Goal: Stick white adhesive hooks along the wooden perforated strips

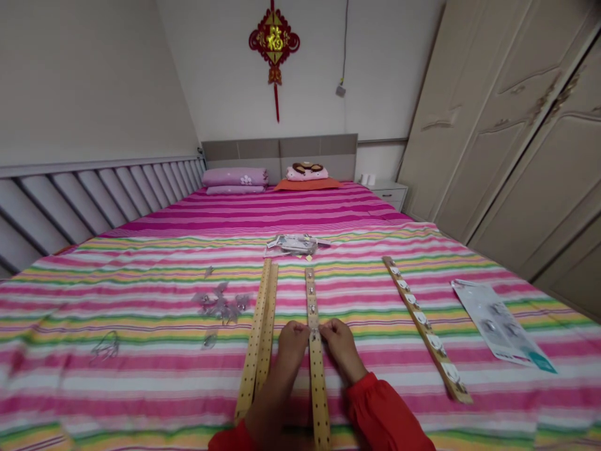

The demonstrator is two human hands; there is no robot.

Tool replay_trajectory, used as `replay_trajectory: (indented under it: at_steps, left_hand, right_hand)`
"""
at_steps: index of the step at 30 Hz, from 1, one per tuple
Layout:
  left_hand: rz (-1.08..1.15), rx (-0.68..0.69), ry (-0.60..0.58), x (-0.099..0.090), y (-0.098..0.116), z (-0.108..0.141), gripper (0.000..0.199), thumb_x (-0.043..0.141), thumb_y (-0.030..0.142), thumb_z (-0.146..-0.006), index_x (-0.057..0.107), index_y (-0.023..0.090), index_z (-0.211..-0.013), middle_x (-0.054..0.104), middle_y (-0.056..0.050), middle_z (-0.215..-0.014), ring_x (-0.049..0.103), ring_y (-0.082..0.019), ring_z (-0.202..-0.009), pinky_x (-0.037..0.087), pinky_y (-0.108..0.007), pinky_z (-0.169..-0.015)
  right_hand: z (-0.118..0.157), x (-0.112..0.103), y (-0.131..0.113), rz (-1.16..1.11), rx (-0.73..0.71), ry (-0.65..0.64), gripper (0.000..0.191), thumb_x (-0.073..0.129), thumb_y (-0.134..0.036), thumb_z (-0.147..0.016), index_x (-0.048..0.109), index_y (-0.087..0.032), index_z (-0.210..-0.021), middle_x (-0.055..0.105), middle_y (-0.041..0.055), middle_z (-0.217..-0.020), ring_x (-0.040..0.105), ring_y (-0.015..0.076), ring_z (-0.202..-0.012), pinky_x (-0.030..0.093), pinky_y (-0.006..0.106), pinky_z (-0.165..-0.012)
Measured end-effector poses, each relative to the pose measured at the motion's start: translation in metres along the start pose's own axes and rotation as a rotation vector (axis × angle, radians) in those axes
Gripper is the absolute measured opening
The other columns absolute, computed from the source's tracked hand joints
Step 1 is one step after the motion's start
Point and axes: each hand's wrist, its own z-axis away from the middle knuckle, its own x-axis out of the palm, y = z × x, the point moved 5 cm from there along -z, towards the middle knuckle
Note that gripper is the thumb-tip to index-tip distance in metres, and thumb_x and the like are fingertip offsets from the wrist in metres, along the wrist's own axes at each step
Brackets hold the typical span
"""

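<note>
A narrow wooden strip with rows of holes [318,388] lies lengthwise in front of me on the striped bedspread. Several small shiny metal hooks [312,309] sit along its far half. The nearest small metal hook [314,336] is between my two hands. My left hand [293,343] is closed, its thumb and forefinger pinched at the strip's left edge by this hook. From the right side, my right hand [340,344] pinches at the same spot. The fingertips hide the hook's finer details.
Two more perforated wooden strips [255,351] lie side by side on the left. Small plastic packets [223,307] are scattered beyond them. At right are a strip with white round tags [420,319] and a blister pack [502,326]. Clear packaging [295,244] lies farther back.
</note>
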Motion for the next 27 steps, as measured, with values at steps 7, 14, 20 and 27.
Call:
replay_trajectory:
  at_steps: [7,14,20,27]
  left_hand:
    - [0.092,0.002,0.006,0.001,0.001,0.004,0.007,0.058,0.021,-0.06,0.053,0.019,-0.057,0.055,0.002,-0.057,0.054,-0.014,-0.058,0.041,-0.024,-0.058]
    - [0.172,-0.008,0.026,0.004,-0.002,0.004,0.009,0.061,0.022,-0.057,0.054,0.018,-0.06,0.058,0.001,-0.058,0.056,-0.014,-0.058,0.042,-0.024,-0.055]
    - [0.179,0.027,-0.009,0.007,-0.003,0.001,0.017,0.063,0.028,-0.057,0.048,0.02,-0.055,0.051,0.004,-0.052,0.049,-0.013,-0.053,0.038,-0.024,-0.051]
    - [0.223,0.037,-0.023,-0.003,0.0,0.018,0.014,0.057,0.032,-0.064,0.053,0.018,-0.061,0.055,0.002,-0.057,0.053,-0.014,-0.058,0.041,-0.025,-0.056]
  right_hand:
    - [0.001,-0.001,0.004,-0.011,-0.006,0.009,0.024,0.061,-0.034,-0.058,0.044,-0.023,-0.045,0.044,-0.0061,-0.045,0.04,0.0126,-0.048,0.032,0.026,-0.048]
    - [-0.001,0.0,0.016,-0.075,0.022,-0.015,0.023,0.064,-0.038,-0.058,0.05,-0.021,-0.049,0.048,-0.0052,-0.046,0.043,0.0128,-0.048,0.036,0.026,-0.049]
    - [0.002,0.002,0.013,-0.163,0.036,-0.058,0.026,0.068,-0.042,-0.057,0.059,-0.018,-0.06,0.059,-0.0004,-0.053,0.051,0.0156,-0.052,0.042,0.028,-0.052]
    - [0.025,-0.008,-0.011,-0.282,0.026,-0.057,0.038,0.062,-0.057,-0.069,0.053,-0.02,-0.063,0.046,-0.008,-0.048,0.032,0.007,-0.035,0.025,0.023,-0.037]
